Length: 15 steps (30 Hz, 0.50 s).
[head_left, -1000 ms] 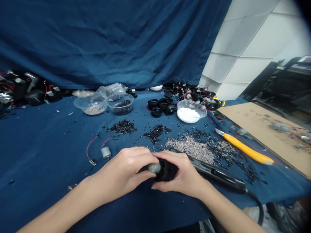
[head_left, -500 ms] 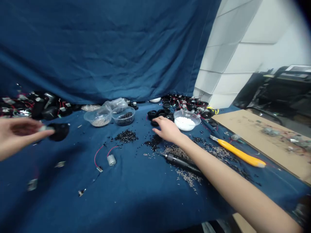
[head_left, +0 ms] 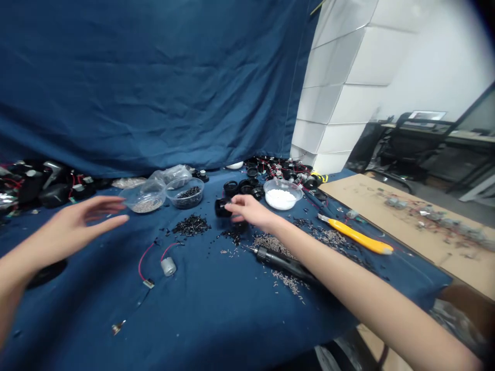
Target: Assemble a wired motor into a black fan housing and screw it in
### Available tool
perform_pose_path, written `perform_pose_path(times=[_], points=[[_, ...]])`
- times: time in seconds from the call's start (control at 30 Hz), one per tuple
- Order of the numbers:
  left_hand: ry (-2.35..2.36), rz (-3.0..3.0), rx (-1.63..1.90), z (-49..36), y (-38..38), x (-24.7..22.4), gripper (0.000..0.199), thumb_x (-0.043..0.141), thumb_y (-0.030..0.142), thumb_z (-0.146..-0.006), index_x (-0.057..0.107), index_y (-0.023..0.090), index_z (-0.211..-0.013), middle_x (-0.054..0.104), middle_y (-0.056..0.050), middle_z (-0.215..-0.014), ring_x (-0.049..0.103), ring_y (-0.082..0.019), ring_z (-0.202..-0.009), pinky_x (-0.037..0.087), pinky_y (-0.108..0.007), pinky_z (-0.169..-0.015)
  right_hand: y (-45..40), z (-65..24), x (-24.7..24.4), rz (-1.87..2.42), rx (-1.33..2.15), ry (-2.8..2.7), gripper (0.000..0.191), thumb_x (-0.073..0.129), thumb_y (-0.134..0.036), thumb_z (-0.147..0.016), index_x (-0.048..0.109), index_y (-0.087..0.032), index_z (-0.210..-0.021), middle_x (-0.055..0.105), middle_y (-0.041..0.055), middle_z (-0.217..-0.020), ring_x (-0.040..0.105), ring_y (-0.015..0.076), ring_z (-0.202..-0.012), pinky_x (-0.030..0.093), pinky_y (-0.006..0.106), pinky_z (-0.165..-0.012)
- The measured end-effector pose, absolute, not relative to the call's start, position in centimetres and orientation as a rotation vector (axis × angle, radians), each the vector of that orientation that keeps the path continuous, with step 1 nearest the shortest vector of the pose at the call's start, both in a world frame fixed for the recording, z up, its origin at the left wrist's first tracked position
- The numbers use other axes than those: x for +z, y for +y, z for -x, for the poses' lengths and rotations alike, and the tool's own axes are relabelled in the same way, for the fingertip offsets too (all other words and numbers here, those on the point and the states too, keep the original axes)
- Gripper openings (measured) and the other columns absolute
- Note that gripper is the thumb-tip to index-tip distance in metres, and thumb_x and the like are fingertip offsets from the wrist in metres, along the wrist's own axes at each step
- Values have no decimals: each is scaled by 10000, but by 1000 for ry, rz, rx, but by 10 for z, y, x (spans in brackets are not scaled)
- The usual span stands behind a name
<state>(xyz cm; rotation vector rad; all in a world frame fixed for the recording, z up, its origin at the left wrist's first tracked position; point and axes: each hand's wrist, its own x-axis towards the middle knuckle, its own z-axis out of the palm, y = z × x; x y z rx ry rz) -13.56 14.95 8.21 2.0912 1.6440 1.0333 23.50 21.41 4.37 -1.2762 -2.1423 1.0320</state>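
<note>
My left hand (head_left: 93,220) hangs open above the blue cloth, fingers apart, holding nothing, its fingertips close to a transparent bowl of grey bits (head_left: 144,200). My right hand (head_left: 247,211) reaches across the middle, and its fingertips pinch a small black plastic cup (head_left: 221,207). Under it lies a heap of black bits (head_left: 234,236). Below my left wrist, a dark round housing (head_left: 47,273) rests on the cloth, partly cut off by my forearm. A black soldering iron (head_left: 280,263) lies beneath my right forearm.
A small silver motor (head_left: 168,266) with red wires lies left of centre. Further back are black rings (head_left: 247,188) and a bowl of white pellets (head_left: 281,197). A yellow utility knife (head_left: 356,238) lies beside a cardboard sheet (head_left: 390,216). Wired black assemblies (head_left: 50,191) crowd the far left.
My left hand has let go of the black housing and opened. My right hand has moved left and picked up a black cup. The view has tilted upward.
</note>
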Motion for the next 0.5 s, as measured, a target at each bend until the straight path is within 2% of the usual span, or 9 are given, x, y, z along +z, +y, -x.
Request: perform_pose_path(times=[0.03,0.1,0.17,0.27,0.3,0.37,0.43,0.5], points=[[1624,-2055,930,107,155,82,397,696,299,-816,586,236,-1193,704,122,-1028,663,-106,-944,499,-167,-848,199,-235,43,1223,1161,-2148,334,377,-368,-1031,552,-106,-1142,675,106,-1096,683,141,-947,584,278,-790],[1398,-2102,731,48,157,78,368,594,325,-898,539,169,-1227,701,10,-1074,666,-168,-982,519,-282,-894,169,-237,41,1136,1385,-2167,312,404,-354,-1022,591,-111,-1082,717,86,-1015,714,126,-859,596,242,-746],[1231,-2159,680,-4,149,66,361,529,374,-935,542,160,-1226,679,-48,-1127,656,-181,-1005,517,-312,-915,144,-245,38,1119,1501,-2159,283,427,-318,-1013,617,-113,-1058,734,80,-984,728,133,-825,603,245,-735],[1072,-2253,660,-54,127,38,454,617,399,-868,531,187,-1260,595,-82,-1273,566,-232,-1164,444,-390,-1025,133,-281,45,1283,1413,-2100,235,528,-278,-958,607,-123,-1116,744,79,-939,729,150,-805,604,255,-716],[1025,-2298,637,-62,120,27,493,658,386,-835,526,208,-1275,579,-78,-1291,549,-252,-1180,435,-417,-1029,138,-302,51,1375,1309,-2074,267,587,-288,-923,603,-145,-1148,743,72,-936,724,159,-808,601,263,-714],[983,-2481,599,-69,109,8,497,676,393,-827,520,238,-1273,564,-74,-1299,541,-278,-1173,445,-458,-1004,154,-358,65,1612,962,-1977,286,492,-354,-967,613,-188,-1165,707,89,-1085,696,175,-923,580,301,-795],[978,-2592,628,-71,106,-7,358,605,328,-890,537,242,-1231,584,-73,-1245,566,-268,-1119,474,-447,-946,172,-426,73,1905,472,-1784,379,315,-346,-1024,572,-176,-1243,596,130,-1284,583,209,-1160,483,381,-983],[960,-2628,706,-70,107,-17,267,546,268,-929,545,228,-1193,614,-71,-1151,594,-242,-1041,495,-408,-890,185,-496,71,2182,29,-1560,369,362,-343,-1017,547,-147,-1268,487,167,-1383,445,285,-1296,350,512,-1081]])
